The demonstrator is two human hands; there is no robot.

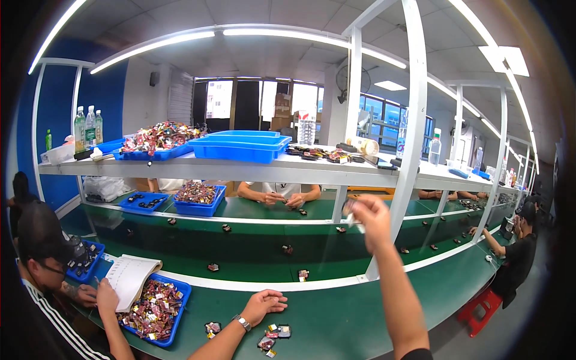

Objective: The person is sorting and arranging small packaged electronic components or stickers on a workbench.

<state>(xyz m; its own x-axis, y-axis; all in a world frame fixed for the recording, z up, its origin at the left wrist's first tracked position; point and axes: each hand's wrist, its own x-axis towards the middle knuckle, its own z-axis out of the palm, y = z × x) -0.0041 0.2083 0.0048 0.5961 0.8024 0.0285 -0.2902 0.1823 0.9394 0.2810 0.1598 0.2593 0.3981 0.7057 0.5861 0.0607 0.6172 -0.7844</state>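
Observation:
My left hand [264, 305], with a watch on the wrist, lies on the green worktop with its fingers stretched out and nothing in it. Just in front of my left forearm are a few small red-and-black electronic parts [267, 343] with white and yellow tags. Another such part [212, 328] lies on the forearm's other side. My right hand [369, 219] is raised above the conveyor beside a white post, fingers pinched together. Between them is a small white piece [354, 224] with something dark at its top; its kind is too blurred to tell.
A blue tray [185, 300] heaped with parts stands at left, an open notebook [133, 279] on its edge. A co-worker [45, 240] leans there. The green conveyor [252, 252] carries scattered parts. A white post [414, 120] and a shelf [252, 171] with blue trays stand ahead.

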